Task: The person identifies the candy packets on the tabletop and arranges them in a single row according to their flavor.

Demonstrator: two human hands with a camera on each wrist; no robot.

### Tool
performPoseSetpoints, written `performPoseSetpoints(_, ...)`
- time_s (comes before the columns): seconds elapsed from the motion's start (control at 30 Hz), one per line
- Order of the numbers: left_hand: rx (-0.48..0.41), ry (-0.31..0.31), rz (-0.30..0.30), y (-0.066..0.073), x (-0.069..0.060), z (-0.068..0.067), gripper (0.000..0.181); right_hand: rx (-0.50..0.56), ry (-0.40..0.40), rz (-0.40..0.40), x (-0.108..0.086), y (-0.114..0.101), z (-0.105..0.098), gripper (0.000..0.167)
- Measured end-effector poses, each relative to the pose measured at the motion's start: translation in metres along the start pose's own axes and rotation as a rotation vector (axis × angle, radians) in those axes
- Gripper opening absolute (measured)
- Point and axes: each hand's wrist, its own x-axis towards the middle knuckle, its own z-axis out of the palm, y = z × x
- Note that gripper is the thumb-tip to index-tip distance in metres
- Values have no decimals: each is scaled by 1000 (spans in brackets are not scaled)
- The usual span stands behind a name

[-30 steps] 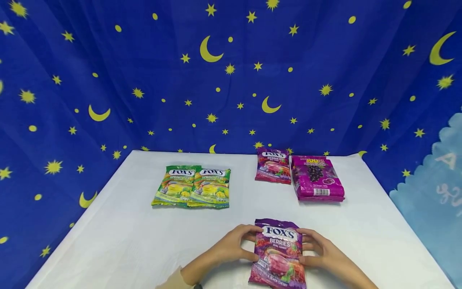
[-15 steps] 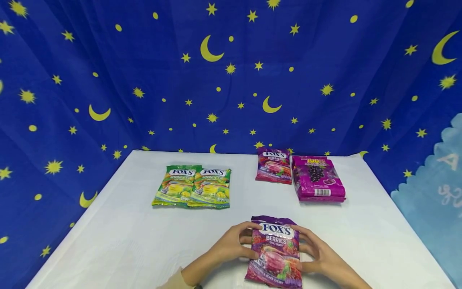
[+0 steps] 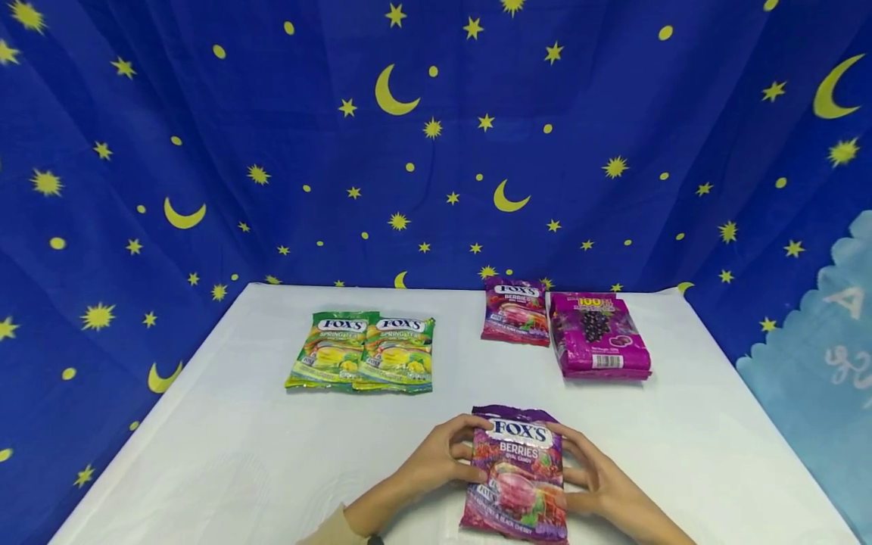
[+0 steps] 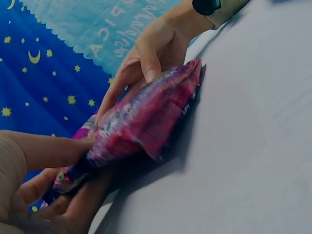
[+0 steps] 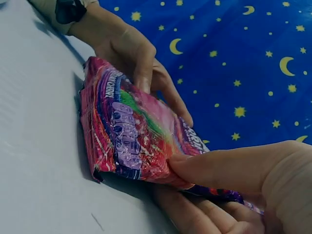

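Observation:
A purple bag of Fox's Berries candy (image 3: 515, 477) is at the near side of the white table, with both hands on it. My left hand (image 3: 441, 460) grips its left edge; in the left wrist view the thumb lies on top and fingers curl beneath the bag (image 4: 141, 117). From the other side my right hand (image 3: 594, 478) grips the right edge, thumb on the front and fingers under it, as the right wrist view shows. The bag's lower end appears to be at or just above the tabletop; I cannot tell which.
Two green Fox's Spring Tea bags (image 3: 395, 356) overlap at the back left. Another Fox's Berries bag (image 3: 515, 312) lies at the back, beside a larger magenta candy pack (image 3: 599, 337). Behind the table (image 3: 225, 424) hangs a blue star-and-moon curtain (image 3: 306, 136).
Both hands have moved the held Fox's Berries bag slightly left and a little away from the near edge. The other bags have stayed in place.

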Motion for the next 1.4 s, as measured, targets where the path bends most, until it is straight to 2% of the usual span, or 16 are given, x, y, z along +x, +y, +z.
performPoseSetpoints(0.2,-13,4,4,-2,0,-1,61,45,-5,-19,2,1,0,90)
performPoseSetpoints(0.47,-23,21,1,-1,1,-1,60,74,66,-11,3,-1,2,93)
performPoseSetpoints(0.7,-50,22,-8,-2,0,-2,62,94,83,-5,4,-1,4,94)
performPoseSetpoints(0.83,-53,15,6,0,0,-4,63,77,98,-2,5,-4,4,92)
performPoseSetpoints(1.0,-51,14,31,1,1,-8,68,36,85,-47,10,-10,4,95)
performPoseSetpoints(1.17,-42,37,50,3,4,-14,73,-4,58,-89,18,-18,1,96)
performPoseSetpoints(1.4,-5,70,68,10,9,-22,73,-65,84,-98,31,-27,-2,95)
